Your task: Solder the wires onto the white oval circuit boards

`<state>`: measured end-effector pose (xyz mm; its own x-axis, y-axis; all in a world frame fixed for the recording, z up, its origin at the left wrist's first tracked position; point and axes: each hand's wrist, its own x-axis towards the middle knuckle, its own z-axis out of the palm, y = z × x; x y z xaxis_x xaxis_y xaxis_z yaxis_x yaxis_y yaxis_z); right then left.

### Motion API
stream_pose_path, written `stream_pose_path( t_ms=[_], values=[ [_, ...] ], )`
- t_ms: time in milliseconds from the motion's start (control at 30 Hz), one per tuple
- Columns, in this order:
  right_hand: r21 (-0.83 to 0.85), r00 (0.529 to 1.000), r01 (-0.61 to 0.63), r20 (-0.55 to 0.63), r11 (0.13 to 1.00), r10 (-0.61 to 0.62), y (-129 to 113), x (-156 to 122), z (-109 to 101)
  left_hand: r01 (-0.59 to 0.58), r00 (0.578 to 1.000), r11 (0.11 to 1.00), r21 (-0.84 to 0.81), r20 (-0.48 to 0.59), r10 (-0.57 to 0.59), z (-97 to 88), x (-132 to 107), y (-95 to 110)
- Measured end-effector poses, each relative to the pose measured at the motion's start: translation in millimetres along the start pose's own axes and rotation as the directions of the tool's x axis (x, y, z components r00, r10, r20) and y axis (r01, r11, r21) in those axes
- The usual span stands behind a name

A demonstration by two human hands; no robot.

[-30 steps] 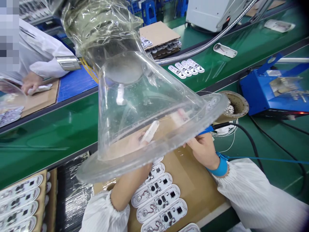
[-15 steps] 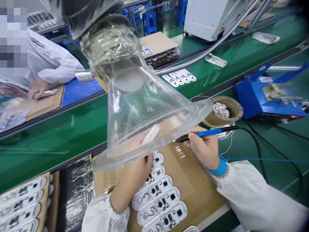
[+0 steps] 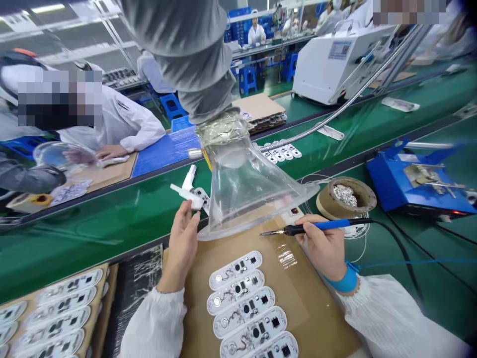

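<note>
My left hand (image 3: 182,238) is stretched over the edge of the green belt, its fingertips at a white plastic housing (image 3: 185,195). Just beyond lies a second white piece (image 3: 190,177), beside a part with a circuit board (image 3: 201,196). My right hand (image 3: 323,244) grips a blue-handled soldering iron (image 3: 328,225), its tip pointing left over the cardboard and touching nothing. Below the tip, a column of white oval shells with circuit boards (image 3: 242,311) lies on the cardboard sheet (image 3: 298,303). A clear fume hood (image 3: 253,184) hangs between my hands.
At right stand a brown bowl of metallic shavings (image 3: 346,198) and a blue device with metal fittings (image 3: 417,181). More shells (image 3: 55,318) lie on stacked cardboard at lower left. Across the green belt (image 3: 93,226), a co-worker's hand (image 3: 112,151) rests near a white part.
My left hand has moved left and away from me, from beneath the hood to the belt, with the white housing. The soldering iron still points left. The view has tilted up.
</note>
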<state>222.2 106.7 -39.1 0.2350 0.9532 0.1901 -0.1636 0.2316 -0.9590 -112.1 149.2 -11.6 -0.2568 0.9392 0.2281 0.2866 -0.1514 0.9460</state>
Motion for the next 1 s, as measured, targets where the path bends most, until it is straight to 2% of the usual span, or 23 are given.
stream_pose_path(
  t_ms=[33, 100, 233, 333, 533, 733, 833, 1000],
  values=[
    [-0.009, 1.000, -0.001, 0.004, 1.000, 0.001, 0, 0, 0, 0.030, 1.000, 0.995, -0.092, -0.002, -0.030, 0.0, 1, -4],
    [-0.021, 1.000, 0.001, 0.010, 1.000, -0.001, 2, -1, 0, 0.085, 0.996, 0.983, -0.165, 0.008, -0.085, 3.6, -1, -7],
    [-0.028, 1.000, 0.005, 0.021, 1.000, -0.005, 6, -1, -2, 0.123, 0.992, 0.991, -0.060, 0.004, -0.123, 11.1, -10, -1],
    [-0.057, 1.000, 0.003, 0.015, 0.998, -0.003, 7, 0, -2, 0.123, 0.992, 0.992, 0.017, 0.017, -0.123, 10.3, -15, 9],
    [-0.044, 1.000, 0.005, 0.019, 0.999, -0.004, 2, 2, 7, 0.085, 0.994, 0.990, 0.109, 0.055, -0.092, 7.0, -11, 15],
    [-0.037, 1.000, -0.014, -0.018, 0.999, 0.013, -1, 4, 16, 0.030, 0.992, 0.981, 0.190, 0.118, -0.053, 7.3, -4, 10],
    [-0.023, 0.999, -0.022, -0.035, 1.000, 0.021, -2, 5, 19, 0.034, 0.994, 0.959, 0.280, 0.090, -0.061, 3.4, -3, 0],
    [-0.014, 0.998, -0.048, -0.040, 0.999, 0.047, -7, 5, 24, 0.006, 0.997, 0.947, 0.320, 0.066, -0.029, -0.7, 1, -11]
  ],
)
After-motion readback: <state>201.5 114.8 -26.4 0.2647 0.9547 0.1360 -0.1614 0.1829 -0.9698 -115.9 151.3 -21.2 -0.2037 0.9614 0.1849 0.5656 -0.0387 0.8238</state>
